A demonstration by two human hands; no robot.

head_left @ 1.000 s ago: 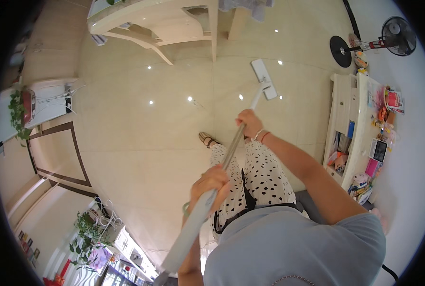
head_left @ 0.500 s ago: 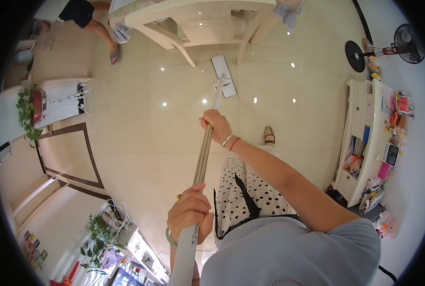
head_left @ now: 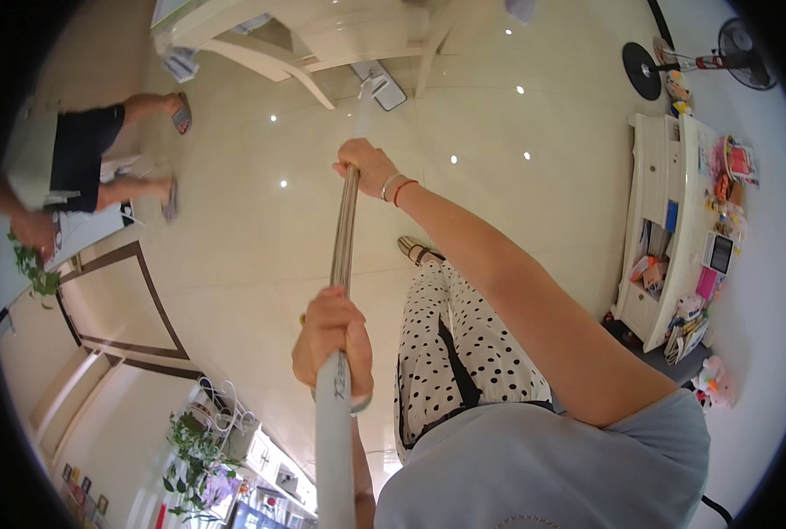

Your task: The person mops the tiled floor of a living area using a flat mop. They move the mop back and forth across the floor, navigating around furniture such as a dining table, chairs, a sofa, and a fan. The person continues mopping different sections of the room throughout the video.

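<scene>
I hold a flat mop by its long handle (head_left: 344,234), which has a metal shaft and a white grip tube at my end. My right hand (head_left: 366,167), with a bracelet and a red cord at the wrist, is closed round the shaft farther up. Lower down, my left hand (head_left: 333,342) wraps round the handle just above the white tube. The mop's flat rectangular head (head_left: 389,93) lies on the glossy tiled floor (head_left: 261,264), its far end reaching in below the crossbar of a cream table or chair. The lower shaft near the head is blurred.
A cream piece of furniture (head_left: 309,66) with splayed legs stands ahead. At left another person (head_left: 89,159) in dark shorts walks by. A white cabinet (head_left: 653,238) with toys and books lines the right wall, beside a standing fan (head_left: 644,70). Potted plants (head_left: 190,454) stand lower left.
The mop head has moved forward and left, in under the furniture. Both my hands have shifted up and left with the handle. The other person has come nearer along the left side.
</scene>
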